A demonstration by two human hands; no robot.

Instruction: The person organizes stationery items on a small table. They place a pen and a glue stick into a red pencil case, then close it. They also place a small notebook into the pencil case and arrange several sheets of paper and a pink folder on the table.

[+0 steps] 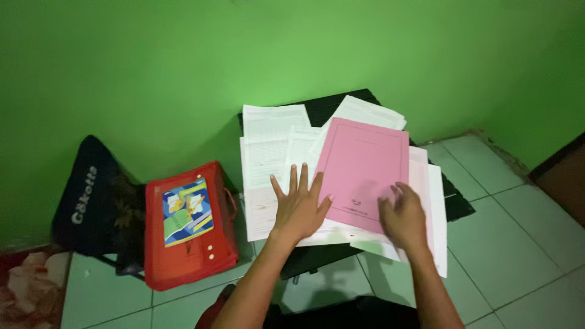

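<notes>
1. Person standing over a low black table [454, 204], both arms reaching down, papers spread all across the top.
2. Left hand [300, 207] is flat, fingers fanned wide and pointing away, palm pressed on the white sheets [268, 152]. It grips nothing; it just pins the paper down.
3. Pink folder [362, 173] lies tilted on the heap, its long side running away toward the green wall [183, 67].
4. That folder sits between the two hands: its lower left edge is right against the left hand's fingertips, touching or very nearly so.
5. Right hand [403, 216] rests on the folder's lower right corner, fingers loosely curled and a little blurred. Whether it pinches the edge or only lies on it, I cannot tell.
6. More white sheets poke out beyond the folder's top, and a pale pink sheet [420, 176] shows along its right side, with white paper under that.
7. The sheets overhang the table's near edge, just below both hands.
8. On the tiled floor [518, 244], left of the table, a red bag [186, 225] stands with a colourful booklet [187, 211] behind its clear front.
9. Further left, a dark bag [85, 195] leans against the wall, well apart from both hands.
10. Bottom left corner: a crumpled pinkish cloth [30, 283] on the floor.
</notes>
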